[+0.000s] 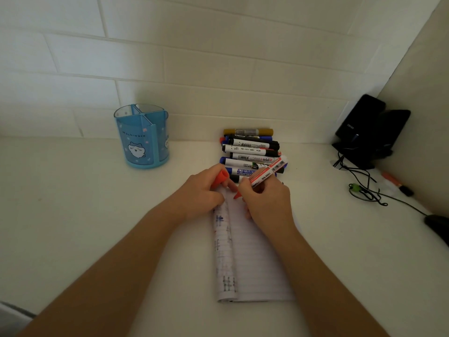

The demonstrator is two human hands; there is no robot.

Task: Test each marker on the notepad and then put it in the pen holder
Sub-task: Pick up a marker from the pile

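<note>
A lined notepad (255, 259) lies in front of me, its left pages rolled over and marked with old scribbles. My right hand (267, 203) grips an uncapped red marker (267, 173), whose tip touches the top of the page. My left hand (204, 193) rests on the notepad's rolled edge and holds the red cap (221, 179). Behind the hands lies a pile of several markers (250, 149). The blue pen holder (142, 137) stands at the back left, apart from both hands, with no markers visible in it.
A black speaker (369, 130) with tangled cables (364, 186) sits at the back right corner. An orange highlighter (396, 183) lies beside the cables, and a dark mouse (437, 224) sits at the right edge. A tiled wall runs behind the desk.
</note>
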